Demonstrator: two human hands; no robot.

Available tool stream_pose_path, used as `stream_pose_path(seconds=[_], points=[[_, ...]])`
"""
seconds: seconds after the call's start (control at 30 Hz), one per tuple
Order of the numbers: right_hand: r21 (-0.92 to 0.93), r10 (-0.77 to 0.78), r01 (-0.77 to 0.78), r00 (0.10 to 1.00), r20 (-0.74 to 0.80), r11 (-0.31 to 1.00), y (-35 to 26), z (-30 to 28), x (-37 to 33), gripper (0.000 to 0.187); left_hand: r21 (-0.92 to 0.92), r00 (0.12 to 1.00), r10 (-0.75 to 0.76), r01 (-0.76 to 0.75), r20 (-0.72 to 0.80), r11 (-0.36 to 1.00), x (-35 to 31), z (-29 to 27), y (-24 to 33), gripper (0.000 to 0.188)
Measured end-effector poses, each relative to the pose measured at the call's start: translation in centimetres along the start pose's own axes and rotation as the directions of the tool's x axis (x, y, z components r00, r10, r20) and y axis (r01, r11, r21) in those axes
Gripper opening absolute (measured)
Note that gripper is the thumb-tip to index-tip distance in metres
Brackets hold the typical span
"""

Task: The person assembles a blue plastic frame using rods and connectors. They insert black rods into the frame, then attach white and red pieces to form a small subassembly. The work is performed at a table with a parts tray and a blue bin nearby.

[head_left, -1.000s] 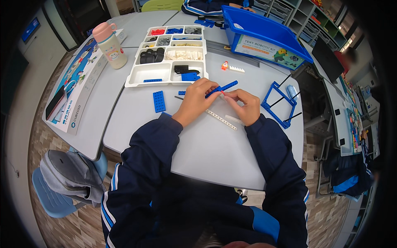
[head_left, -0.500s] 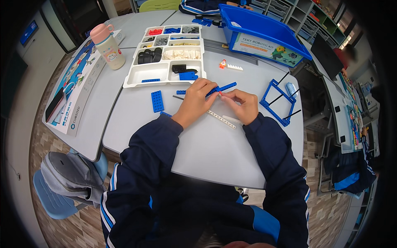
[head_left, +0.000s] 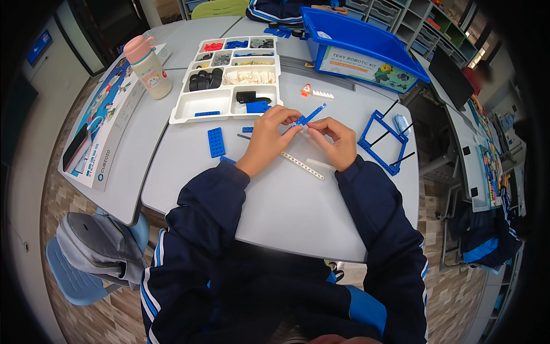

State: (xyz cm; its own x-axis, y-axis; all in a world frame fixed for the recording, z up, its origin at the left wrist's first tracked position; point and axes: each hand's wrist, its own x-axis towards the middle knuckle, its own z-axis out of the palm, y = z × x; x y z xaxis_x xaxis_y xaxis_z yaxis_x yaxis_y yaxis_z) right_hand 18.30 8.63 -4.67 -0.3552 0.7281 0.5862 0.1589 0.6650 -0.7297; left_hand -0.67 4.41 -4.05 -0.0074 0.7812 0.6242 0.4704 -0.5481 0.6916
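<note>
Between my fingertips, over the middle of the table, is a long blue building beam (head_left: 315,112) with holes, pointing up and to the right. My left hand (head_left: 269,137) pinches its near end. My right hand (head_left: 337,142) is closed at the same end, where a small red piece (head_left: 308,124) shows at the fingertips; the fingers partly hide it. Below my hands a white perforated beam (head_left: 302,166) lies on the table, with another white piece (head_left: 321,164) close to my right hand. A blue studded plate (head_left: 216,142) lies left of my left hand.
A white sorting tray (head_left: 179,109) with bricks and wheels stands behind my left hand. At the right is a blue frame with black axles (head_left: 366,145). A blue bin (head_left: 366,43) is at the back. A bottle (head_left: 150,69) and phone (head_left: 76,148) are at the left.
The blue beam has tilted to point more steeply upward and away. My hands remain together on it, with slight finger movement.
</note>
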Motion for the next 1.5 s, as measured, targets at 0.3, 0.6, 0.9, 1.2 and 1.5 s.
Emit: stream_pose_path(seconds=[0.3, 0.6, 0.9, 1.2, 1.5], points=[[0.033, -0.028, 0.029, 1.0, -0.009, 0.999, 0.3, -0.2, 0.2, 0.009, -0.494, 0.924, -0.327, 0.383, 0.199, 0.78, 0.1, 0.0, -0.3, 0.021], [0.117, 0.036, -0.041, 0.998, 0.043, 0.992, 0.6, -0.4, 0.0, 0.008, -0.633, 0.904, -0.323, 0.427, 0.28, 0.645, -0.1, -0.1, -0.9, 0.02], [0.168, 0.105, -0.131, 0.982, 0.154, 0.977, 0.7, -0.8, -0.2, 0.007, -0.616, 0.853, -0.373, 0.522, 0.365, 0.59, -0.7, -0.6, -0.9, 0.018], [0.165, 0.141, -0.169, 0.975, 0.169, 0.972, 0.3, -0.9, -0.3, 0.007, -0.643, 0.833, -0.383, 0.552, 0.4, 0.53, -1.0, -0.5, -1.0, 0.018], [0.344, 0.199, -0.215, 0.977, 0.083, 0.914, 0.5, -0.6, 0.0, 0.007, -0.642, 0.83, -0.38, 0.556, 0.407, 0.528, -0.3, -0.9, 0.2, 0.019]])
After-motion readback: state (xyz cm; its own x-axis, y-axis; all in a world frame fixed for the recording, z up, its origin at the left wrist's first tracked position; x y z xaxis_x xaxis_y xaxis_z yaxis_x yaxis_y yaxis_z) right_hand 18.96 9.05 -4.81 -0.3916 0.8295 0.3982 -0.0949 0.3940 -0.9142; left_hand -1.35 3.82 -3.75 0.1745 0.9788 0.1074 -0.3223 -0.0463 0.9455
